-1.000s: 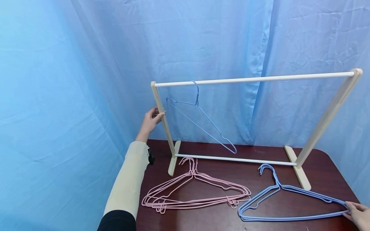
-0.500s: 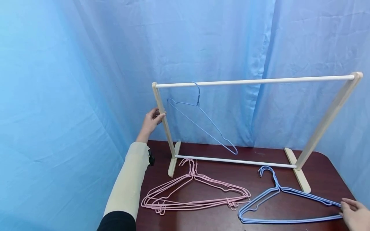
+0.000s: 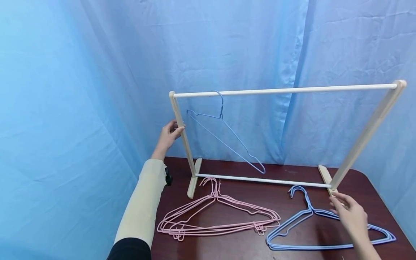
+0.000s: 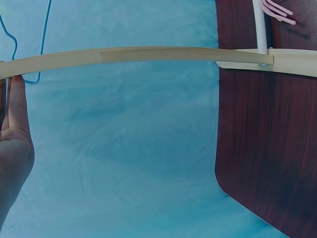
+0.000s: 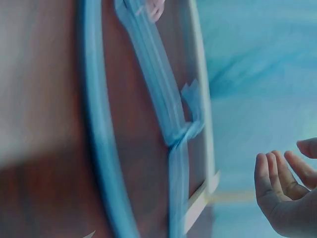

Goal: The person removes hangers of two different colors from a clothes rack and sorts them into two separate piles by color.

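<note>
My left hand (image 3: pixel 168 135) holds the left wooden post (image 3: pixel 186 146) of a small garment rack, thumb in front and fingers behind. The left wrist view shows fingers against that same post (image 4: pixel 148 55). One blue wire hanger (image 3: pixel 221 116) hangs from the rack's white top rod (image 3: pixel 292 90). Over the stack of blue hangers (image 3: pixel 308 248) on the table is my right hand (image 3: pixel 352 216), loosely bent fingers holding nothing. The right wrist view has that hand (image 5: pixel 290 198) apart from the blurred blue hangers (image 5: pixel 99 99).
Several pink hangers (image 3: pixel 216 195) lie stacked left of the blue ones on the dark red table (image 3: pixel 243 249). Behind the rack's lower rod (image 3: pixel 260 179) and right post (image 3: pixel 364 139) hangs a light blue curtain (image 3: pixel 247 43).
My right hand has let go of the blue hangers' right corner and moved left and up over the stack. The left hand stays on the post; the hanging hanger keeps its place.
</note>
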### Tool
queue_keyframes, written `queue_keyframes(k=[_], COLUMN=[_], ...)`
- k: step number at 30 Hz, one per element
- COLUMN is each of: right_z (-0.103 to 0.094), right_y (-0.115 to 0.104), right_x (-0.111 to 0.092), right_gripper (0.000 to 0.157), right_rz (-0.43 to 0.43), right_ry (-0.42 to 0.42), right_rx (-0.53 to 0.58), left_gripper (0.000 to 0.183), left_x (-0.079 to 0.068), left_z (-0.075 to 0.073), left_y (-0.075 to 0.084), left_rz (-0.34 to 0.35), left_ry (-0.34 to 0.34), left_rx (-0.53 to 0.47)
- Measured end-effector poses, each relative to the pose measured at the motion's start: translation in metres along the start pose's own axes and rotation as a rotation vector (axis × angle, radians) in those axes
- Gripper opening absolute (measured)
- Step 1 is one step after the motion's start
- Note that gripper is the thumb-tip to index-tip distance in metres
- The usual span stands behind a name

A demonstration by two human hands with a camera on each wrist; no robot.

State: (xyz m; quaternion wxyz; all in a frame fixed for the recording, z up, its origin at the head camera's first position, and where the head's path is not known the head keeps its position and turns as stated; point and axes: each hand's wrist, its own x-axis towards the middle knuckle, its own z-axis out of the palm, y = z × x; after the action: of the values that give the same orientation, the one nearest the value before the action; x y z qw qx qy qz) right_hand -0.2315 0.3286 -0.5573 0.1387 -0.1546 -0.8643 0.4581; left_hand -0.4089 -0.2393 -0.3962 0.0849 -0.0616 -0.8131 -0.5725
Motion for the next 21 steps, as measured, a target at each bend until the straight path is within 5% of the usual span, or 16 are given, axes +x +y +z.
queue_keyframes(k=[10, 14, 21], right_z=[0.039, 0.058, 0.093], right_y=[-0.089, -0.121, -0.153], right_x=[-0.007, -0.010, -0.025], right_gripper=[0.033, 0.032, 0.042], right_rz=[-0.287, -0.304, -0.228], right_ry=[-0.232, -0.324, -0.450], right_rx=[0.486, 0.619, 0.646], left_gripper=[0.046, 0.046, 0.046], left_x=[0.000, 0.004, 0.000], left_z=[0.002, 0.000, -0.001], left_y=[-0.002, -0.002, -0.008], left_rz=[-0.005, 0.008, -0.010], left_ry=[-0.003, 0.002, -0.007], left_rx=[0.008, 0.016, 0.028])
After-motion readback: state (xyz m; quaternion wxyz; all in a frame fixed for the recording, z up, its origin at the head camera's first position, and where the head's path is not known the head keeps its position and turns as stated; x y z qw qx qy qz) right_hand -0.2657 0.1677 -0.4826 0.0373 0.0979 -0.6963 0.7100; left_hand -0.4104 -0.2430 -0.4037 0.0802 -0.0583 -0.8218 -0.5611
